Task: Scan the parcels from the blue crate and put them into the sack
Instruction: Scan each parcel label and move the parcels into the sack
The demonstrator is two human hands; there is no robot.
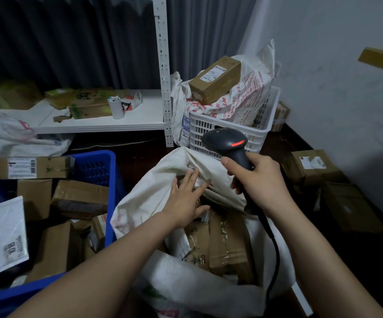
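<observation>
Blue crate [108, 175], white sack [153, 196], brown parcels [228, 244], black scanner [227, 143] with red stripe.

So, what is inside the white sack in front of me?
Taped cardboard parcels lie inside the sack; the left hand and folds hide what lies deeper.

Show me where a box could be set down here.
The white shelf is bare between the cup and the post. Dark floor shows between the blue crate and the white basket. The crate and sack are packed with parcels.
</observation>
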